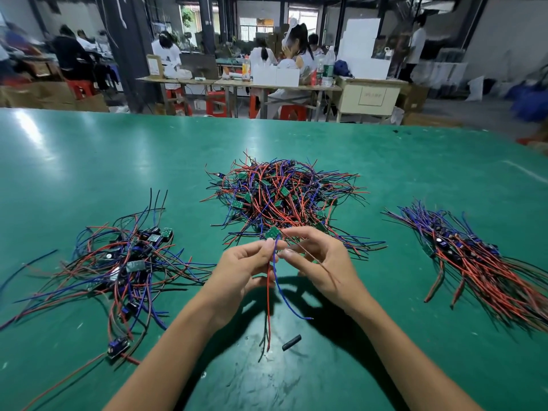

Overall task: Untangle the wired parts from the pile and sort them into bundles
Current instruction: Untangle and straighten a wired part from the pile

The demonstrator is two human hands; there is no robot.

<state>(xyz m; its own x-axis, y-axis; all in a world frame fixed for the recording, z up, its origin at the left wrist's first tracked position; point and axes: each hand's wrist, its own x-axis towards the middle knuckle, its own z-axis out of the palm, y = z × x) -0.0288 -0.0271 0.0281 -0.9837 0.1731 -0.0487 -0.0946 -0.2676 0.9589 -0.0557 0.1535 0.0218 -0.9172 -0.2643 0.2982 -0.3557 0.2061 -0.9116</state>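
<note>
no readable text, cabinet [372,96] label too blurred

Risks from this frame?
1. The held part hangs right at the near edge of the tangled pile; pulling may drag neighbours along.
2. Left hand and right hand pinch thin wires, so tugging could strain the board joints.
3. Its dangling leads may catch the black sleeve.

An electronics assembly workshop. A wide green bench [89,161] filled the lower frame, carrying heaps of red, blue and black wired circuit parts [284,200]. Across the top of the frame, seated workers [296,51] sat at wooden tables [237,83] among red stools [216,103], cardboard boxes [38,96] and dark pillars [127,51].
</note>
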